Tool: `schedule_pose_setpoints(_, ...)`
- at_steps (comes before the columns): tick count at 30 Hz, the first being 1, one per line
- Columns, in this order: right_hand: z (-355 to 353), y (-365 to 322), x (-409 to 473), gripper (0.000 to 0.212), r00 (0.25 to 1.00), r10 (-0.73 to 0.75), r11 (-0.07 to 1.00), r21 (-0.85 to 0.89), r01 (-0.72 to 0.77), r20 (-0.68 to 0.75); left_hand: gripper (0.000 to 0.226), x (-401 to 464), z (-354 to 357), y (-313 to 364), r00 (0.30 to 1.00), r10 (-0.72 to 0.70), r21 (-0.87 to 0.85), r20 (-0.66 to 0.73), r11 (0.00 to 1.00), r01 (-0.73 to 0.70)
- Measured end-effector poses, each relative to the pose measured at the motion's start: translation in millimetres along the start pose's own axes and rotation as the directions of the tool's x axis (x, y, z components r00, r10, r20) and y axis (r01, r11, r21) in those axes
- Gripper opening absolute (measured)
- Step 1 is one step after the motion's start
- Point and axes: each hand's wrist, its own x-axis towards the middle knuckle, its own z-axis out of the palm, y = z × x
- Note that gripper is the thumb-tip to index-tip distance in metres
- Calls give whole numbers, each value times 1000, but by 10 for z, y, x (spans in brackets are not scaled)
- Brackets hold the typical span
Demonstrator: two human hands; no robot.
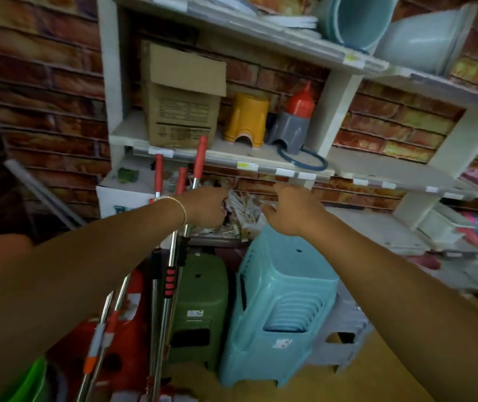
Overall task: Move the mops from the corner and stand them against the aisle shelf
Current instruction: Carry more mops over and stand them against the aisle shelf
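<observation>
A: The left hand point(207, 207) is out in front of the shelf point(232, 161). What is it doing?

B: It is curled at the metal poles of the mops point(174, 256), about where they cross the lower shelf edge. The fingers bend inward, but the back of the hand hides them, so I cannot tell whether they actually grip a pole. A thin bangle point(181, 208) sits on that wrist.

A: And the right hand point(293, 211)?

B: Reaching forward beside the left one, fingers loosely bent and apart, holding nothing. It hangs above the blue stools point(278, 303).

A: Where are the mops, then?

B: Standing upright in a bunch against the left end of the shelf. Their red grips point(200, 153) rise past the edge of the middle board; the shiny poles run down toward the floor point(377, 378) at lower left. One pole carries a black and red clamp point(169, 281).

A: What is around them?

B: Just right of the poles stands a green stool point(200, 300), then the blue stack, then a grey stool point(345, 340). On the board above sit a cardboard box point(181, 97), a yellow stool point(246, 120) and a grey stool with a red bottle point(300, 101) on it. Pale tubs point(423, 39) lie on the top boards. A brick-patterned wall point(38, 82) is behind everything.
</observation>
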Motion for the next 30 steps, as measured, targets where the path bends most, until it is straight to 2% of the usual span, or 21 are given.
schedule_pose_setpoints(4,320,-80,617,42,988,-150,985,91,146,37,28,258,124,-387,982,-190,-8,21,982,190)
schedule_pose_setpoints(9,726,-122,1246,44,946,-314,943,145,300,84,45,474,314,-663,923,-384,-20,-10,923,384)
schedule_pose_setpoints(14,1223,-201,1635,33,887,-443,883,236,406,132,44,509,666,-789,838,-545,-82,-42,838,540)
schedule_pose_setpoints(20,1762,-398,1788,26,821,-537,813,381,441,194,55,540,937,-933,821,-571,-121,-13,816,565)
schedule_pose_setpoints(23,1943,-534,1872,29,809,-549,800,411,437,210,48,624,1025,-1048,804,-594,-139,-10,797,587)
schedule_pose_setpoints(25,2054,-656,1945,23,812,-540,801,432,414,221,44,664,1103,-1123,798,-603,-145,-5,790,596)
schedule_pose_setpoints(30,2355,-969,2088,43,844,-488,804,491,336,222,44,726,1349,-1362,778,-629,-172,2,766,620)
